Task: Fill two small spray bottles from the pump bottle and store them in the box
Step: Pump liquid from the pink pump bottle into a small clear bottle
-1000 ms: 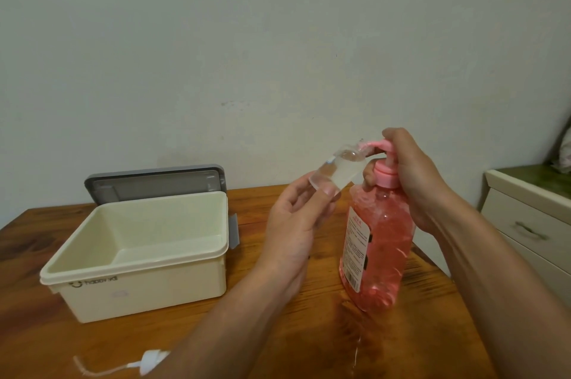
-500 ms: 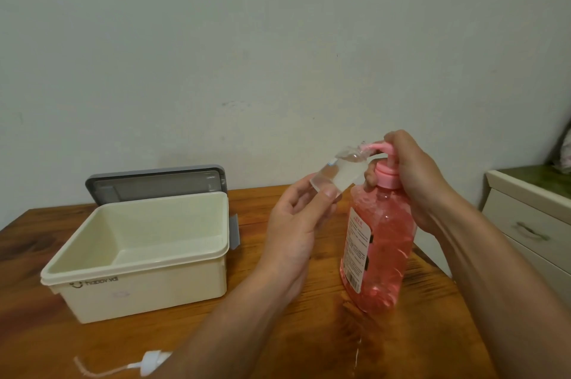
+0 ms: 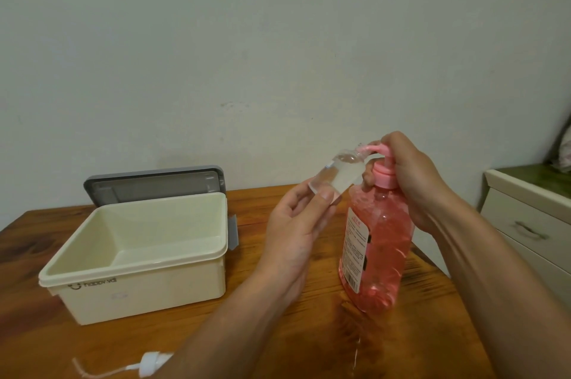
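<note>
The left hand (image 3: 296, 233) pinches the small spray bottle (image 3: 335, 177) by its bottom. The bottle slants up to the right, its mouth at the spout of the pump bottle (image 3: 380, 242). The right hand (image 3: 411, 180) curls round the pump top. The open box (image 3: 139, 295) sits left, nearer the left hand, with table (image 3: 248, 258) between
</note>
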Tool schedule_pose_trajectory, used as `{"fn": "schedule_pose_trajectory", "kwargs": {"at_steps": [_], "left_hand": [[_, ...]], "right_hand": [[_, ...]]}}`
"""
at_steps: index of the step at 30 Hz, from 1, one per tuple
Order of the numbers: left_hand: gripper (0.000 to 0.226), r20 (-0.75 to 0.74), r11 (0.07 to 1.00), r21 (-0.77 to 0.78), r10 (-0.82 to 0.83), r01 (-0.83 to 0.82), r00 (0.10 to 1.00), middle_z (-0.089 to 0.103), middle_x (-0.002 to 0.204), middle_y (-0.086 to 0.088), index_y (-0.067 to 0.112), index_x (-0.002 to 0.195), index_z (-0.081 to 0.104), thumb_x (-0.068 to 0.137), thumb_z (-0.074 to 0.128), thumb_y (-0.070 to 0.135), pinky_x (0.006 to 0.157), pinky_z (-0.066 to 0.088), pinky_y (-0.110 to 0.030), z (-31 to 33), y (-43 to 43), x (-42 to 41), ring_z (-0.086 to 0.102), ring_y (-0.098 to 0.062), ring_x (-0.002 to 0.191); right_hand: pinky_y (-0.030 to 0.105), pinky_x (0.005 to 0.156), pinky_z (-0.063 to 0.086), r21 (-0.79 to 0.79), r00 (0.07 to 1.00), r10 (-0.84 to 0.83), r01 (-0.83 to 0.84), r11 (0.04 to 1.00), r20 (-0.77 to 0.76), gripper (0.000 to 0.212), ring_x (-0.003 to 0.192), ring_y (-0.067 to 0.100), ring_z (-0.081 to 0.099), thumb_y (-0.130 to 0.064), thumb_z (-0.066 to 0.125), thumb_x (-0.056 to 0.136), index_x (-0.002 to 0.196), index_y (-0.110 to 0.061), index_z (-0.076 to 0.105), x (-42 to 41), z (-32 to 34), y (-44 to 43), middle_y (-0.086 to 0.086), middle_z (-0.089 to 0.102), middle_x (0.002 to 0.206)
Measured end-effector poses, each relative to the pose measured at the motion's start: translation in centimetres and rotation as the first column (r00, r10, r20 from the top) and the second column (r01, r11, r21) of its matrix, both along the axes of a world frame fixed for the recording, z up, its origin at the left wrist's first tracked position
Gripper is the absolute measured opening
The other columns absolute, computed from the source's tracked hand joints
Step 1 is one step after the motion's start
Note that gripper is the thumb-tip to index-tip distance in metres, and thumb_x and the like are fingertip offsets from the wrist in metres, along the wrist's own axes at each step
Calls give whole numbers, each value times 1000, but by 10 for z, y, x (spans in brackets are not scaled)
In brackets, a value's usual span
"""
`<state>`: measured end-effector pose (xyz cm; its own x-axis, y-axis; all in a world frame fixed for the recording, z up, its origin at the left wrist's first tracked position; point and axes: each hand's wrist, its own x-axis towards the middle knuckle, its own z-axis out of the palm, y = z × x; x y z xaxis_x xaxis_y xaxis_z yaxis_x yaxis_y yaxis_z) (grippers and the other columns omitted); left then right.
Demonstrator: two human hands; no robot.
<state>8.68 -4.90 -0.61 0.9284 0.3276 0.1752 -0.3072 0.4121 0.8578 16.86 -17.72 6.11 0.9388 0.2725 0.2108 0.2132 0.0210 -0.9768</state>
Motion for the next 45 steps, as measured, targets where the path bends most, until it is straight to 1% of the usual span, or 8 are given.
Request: {"fn": "schedule_pose_trajectory", "kwargs": {"at_steps": [6, 12, 18, 24, 30, 36, 42, 45], "left_hand": [[60, -7, 1000, -14, 1, -1, 1000, 74, 115, -3, 10, 125, 62, 69, 72, 29, 93, 55, -26, 0, 0, -1, 69, -13, 110], [57, -9, 1000, -17, -3, 2, 1000, 75, 112, -2, 9, 122, 64, 69, 73, 27, 92, 56, -25, 1, -1, -1, 70, -13, 108], [59, -8, 1000, -23, -5, 5, 1000, 74, 114, -3, 9, 124, 63, 70, 73, 28, 95, 54, -27, 0, 0, 1, 69, -15, 110], [60, -2, 999, -36, -4, 4, 1000, 74, 115, -4, 8, 124, 63, 68, 74, 28, 91, 55, -24, 0, 0, 2, 69, -15, 110], [60, -2, 1000, -20, -7, 7, 1000, 74, 114, -4, 9, 125, 62, 69, 73, 28, 96, 54, -28, -1, 0, 2, 68, -16, 111], [61, 0, 1000, -7, -7, 7, 1000, 74, 115, -3, 9, 124, 63, 68, 74, 28, 94, 54, -27, -1, 0, 2, 68, -15, 111], [60, -4, 1000, 2, -6, 6, 1000, 74, 114, -1, 9, 125, 62, 69, 73, 29, 97, 53, -29, -1, -1, 1, 69, -14, 110], [59, -4, 1000, -5, -6, 6, 1000, 75, 112, -1, 10, 124, 63, 69, 73, 28, 98, 53, -29, -1, -2, 2, 69, -14, 110]], "right_hand": [[24, 48, 42, 1, 999, 31, -31, 1000, -19, 41, 55, 21, 51, -43, 35, 97, 86, -16, 64, 0, 0, -1, 10, 54, 58], [29, 51, 40, -8, 1000, 9, -9, 1000, -3, 35, 59, 23, 53, -32, 34, 96, 90, -14, 64, 3, -1, -1, 6, 57, 52], [26, 49, 41, 0, 999, 28, -28, 1000, -22, 41, 54, 21, 52, -44, 35, 97, 87, -16, 63, 3, -1, -1, 8, 55, 55], [28, 49, 38, 14, 1000, 5, -5, 1000, 4, 35, 55, 24, 50, -29, 35, 96, 84, -15, 64, 1, 0, 1, 8, 54, 51], [26, 49, 40, 8, 999, 29, -29, 1000, -33, 40, 56, 24, 50, -44, 37, 96, 88, -12, 60, 3, -1, 0, 9, 54, 54], [29, 51, 39, 9, 1000, -5, 5, 1000, -1, 35, 56, 24, 52, -32, 36, 95, 83, -16, 64, 3, -2, 1, 7, 55, 52], [29, 54, 39, -13, 1000, 7, -7, 1000, -23, 40, 54, 23, 55, -45, 37, 95, 89, -13, 60, 6, -3, 0, 7, 56, 52], [30, 53, 39, 5, 1000, 0, 0, 1000, -19, 36, 56, 24, 53, -38, 36, 95, 85, -14, 61, 5, -2, 0, 7, 56, 51]]}}
